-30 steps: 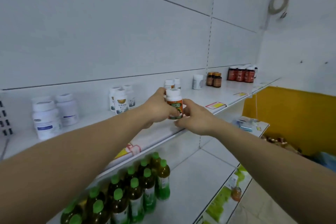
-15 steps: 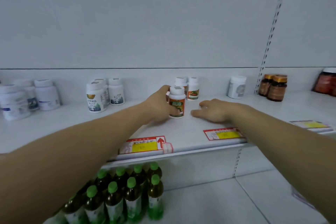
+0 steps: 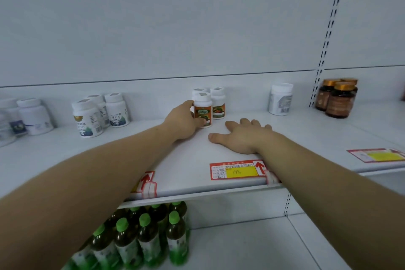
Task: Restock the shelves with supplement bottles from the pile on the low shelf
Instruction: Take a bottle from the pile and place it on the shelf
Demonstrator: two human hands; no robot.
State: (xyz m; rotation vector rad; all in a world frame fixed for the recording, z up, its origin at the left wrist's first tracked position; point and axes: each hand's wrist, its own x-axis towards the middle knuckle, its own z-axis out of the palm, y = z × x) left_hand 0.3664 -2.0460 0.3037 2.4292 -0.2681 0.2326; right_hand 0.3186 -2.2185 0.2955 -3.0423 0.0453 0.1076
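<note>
Over at the left of the frame, white jars [image 3: 35, 116] and a cluster of white bottles [image 3: 87, 120] stand on the shelf [image 3: 306, 136], untouched. Moving to centre: the bottle [image 3: 203, 109] with the orange label is down now, standing upright on the shelf, where a second ago it was held up off the board between both hands. The left hand [image 3: 183, 121] still has it, fingers curled round its left side and thumb low at the front near the base, so that grip is closed on the bottle. It sits just in front of two matching bottles [image 3: 218, 103] at the back, close to touching them. Next along, the right hand [image 3: 241, 136] has let go and come away; it now lies flat on the shelf, fingers spread and holding nothing, just right of the bottle and apart from it. I'd judge this placement nearly done, with only the left hand's release to come. Further right stands a lone white jar [image 3: 280, 98], then amber jars [image 3: 338, 99] with gold caps past the upright. Lower left of the frame, green-capped drinks [image 3: 142, 237] fill the shelf beneath. The supply pile isn't in shot.
</note>
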